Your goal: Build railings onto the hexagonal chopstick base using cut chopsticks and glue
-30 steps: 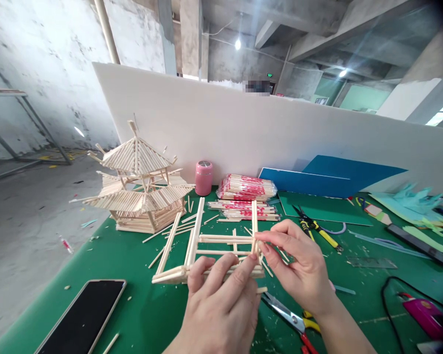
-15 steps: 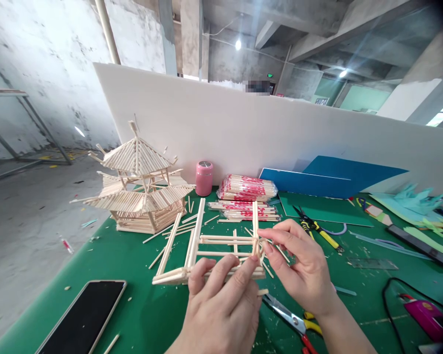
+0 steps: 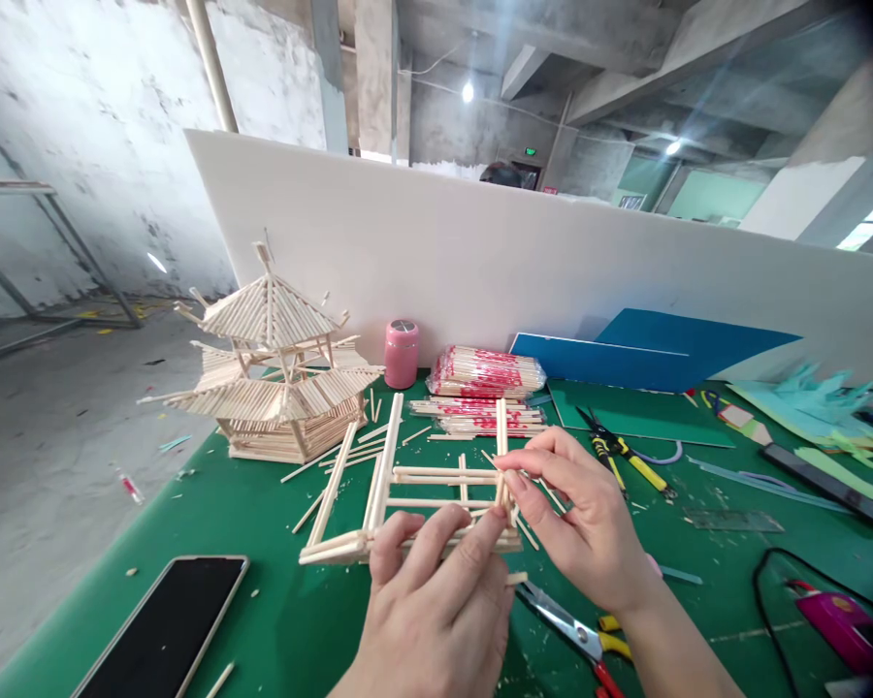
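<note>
A small frame of pale wooden sticks [image 3: 389, 465], with upright posts and crossbars, stands at the middle of the table. Across its near side lies my left hand [image 3: 436, 601], fingers pressed on the bottom sticks at the right corner. My right hand [image 3: 582, 523] is closed at that same corner, its thumb and index finger pinching around the foot of the right post [image 3: 501, 431]. Those fingers hide part of the joint, and I cannot make out whether a small piece sits between them. Scissors [image 3: 564, 620] with red and yellow handles lie below the right hand.
A finished-looking stick pavilion [image 3: 276, 378] stands back left, beside a pink canister [image 3: 402, 354]. Wrapped stick bundles [image 3: 484, 373] lie behind the frame. Pliers [image 3: 618, 451] and a pink glue gun [image 3: 840, 625] are on the right, a phone [image 3: 164, 630] front left.
My right thumb and index finger have shifted slightly left, from beside the post onto its foot. My left hand and the stick frame have stayed in place.
</note>
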Motion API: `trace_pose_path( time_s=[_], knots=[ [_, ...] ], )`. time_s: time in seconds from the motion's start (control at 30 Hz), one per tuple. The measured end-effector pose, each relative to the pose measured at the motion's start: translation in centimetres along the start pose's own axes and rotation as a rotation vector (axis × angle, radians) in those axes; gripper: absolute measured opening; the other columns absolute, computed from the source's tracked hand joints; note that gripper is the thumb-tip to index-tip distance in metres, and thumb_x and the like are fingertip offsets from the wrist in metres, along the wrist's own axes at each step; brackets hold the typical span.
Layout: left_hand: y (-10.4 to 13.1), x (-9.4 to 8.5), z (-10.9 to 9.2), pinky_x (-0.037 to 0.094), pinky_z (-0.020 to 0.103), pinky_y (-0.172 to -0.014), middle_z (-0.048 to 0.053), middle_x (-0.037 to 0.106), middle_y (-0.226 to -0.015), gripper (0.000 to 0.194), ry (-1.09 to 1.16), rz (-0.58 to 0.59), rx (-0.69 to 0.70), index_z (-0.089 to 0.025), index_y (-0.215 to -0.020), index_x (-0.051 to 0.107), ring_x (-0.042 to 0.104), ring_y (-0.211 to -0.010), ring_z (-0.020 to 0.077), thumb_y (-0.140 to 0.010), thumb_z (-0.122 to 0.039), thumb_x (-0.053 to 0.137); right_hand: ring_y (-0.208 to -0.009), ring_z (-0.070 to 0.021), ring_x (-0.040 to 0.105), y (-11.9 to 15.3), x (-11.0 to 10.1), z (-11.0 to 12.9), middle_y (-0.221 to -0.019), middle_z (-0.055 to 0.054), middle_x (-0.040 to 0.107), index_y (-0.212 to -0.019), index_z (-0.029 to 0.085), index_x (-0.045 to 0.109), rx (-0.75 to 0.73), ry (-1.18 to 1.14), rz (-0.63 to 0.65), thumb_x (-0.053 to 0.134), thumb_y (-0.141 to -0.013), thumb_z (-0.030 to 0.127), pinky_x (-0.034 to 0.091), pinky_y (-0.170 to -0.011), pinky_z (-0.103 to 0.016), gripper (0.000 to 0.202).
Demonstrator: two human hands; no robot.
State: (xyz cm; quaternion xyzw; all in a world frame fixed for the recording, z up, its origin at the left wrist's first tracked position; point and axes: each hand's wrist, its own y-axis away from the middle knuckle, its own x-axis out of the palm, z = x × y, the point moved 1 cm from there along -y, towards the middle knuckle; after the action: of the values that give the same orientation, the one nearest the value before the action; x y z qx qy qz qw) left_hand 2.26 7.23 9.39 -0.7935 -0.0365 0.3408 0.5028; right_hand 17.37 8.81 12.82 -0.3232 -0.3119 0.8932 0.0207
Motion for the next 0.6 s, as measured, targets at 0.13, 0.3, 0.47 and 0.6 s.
trace_pose_path(
  time_s=[0.13,0.3,0.47,0.6],
  knots=[
    [-0.02,-0.05,0.01,0.032,0.036,-0.078,-0.003,0.07,-0.101,0.01,-0.003,-0.01,0.012,-0.02,-0.074,0.065,0.06,-0.085,0.0196,-0.075,-0.016,0.056,-0.073,-0.011,0.052,-0.06,0.0,0.04,-0.081,-0.001,0.051,-0.094,0.02,0.062,-0.008,-0.006,0.0,0.052,-0.081,0.012,0.045,-0.064,-0.025,0.019],
    [-0.11,-0.15,-0.11,0.033,0.036,-0.077,-0.003,0.069,-0.102,0.011,-0.009,-0.009,0.006,-0.02,-0.075,0.065,0.059,-0.085,0.0191,-0.077,-0.016,0.055,-0.072,-0.0106,0.052,-0.16,0.04,-0.11,-0.08,-0.001,0.05,-0.094,0.02,0.062,-0.02,-0.004,-0.007,0.052,-0.08,0.011,0.045,-0.063,-0.025,0.019],
    [-0.05,-0.14,-0.1,0.033,0.036,-0.077,-0.003,0.069,-0.103,0.011,-0.004,-0.009,0.017,-0.02,-0.076,0.065,0.059,-0.085,0.0194,-0.076,-0.015,0.056,-0.072,-0.0111,0.052,-0.21,0.09,-0.01,-0.079,-0.001,0.05,-0.092,0.02,0.062,-0.024,0.0,-0.011,0.053,-0.079,0.011,0.045,-0.063,-0.026,0.018],
    [-0.09,-0.1,-0.14,0.032,0.036,-0.078,-0.003,0.069,-0.102,0.011,-0.005,-0.015,0.002,-0.019,-0.077,0.065,0.059,-0.085,0.0194,-0.076,-0.014,0.056,-0.072,-0.0114,0.052,-0.13,0.09,0.01,-0.08,-0.001,0.05,-0.092,0.02,0.062,-0.012,-0.008,-0.003,0.052,-0.08,0.012,0.046,-0.063,-0.026,0.018]
  ],
)
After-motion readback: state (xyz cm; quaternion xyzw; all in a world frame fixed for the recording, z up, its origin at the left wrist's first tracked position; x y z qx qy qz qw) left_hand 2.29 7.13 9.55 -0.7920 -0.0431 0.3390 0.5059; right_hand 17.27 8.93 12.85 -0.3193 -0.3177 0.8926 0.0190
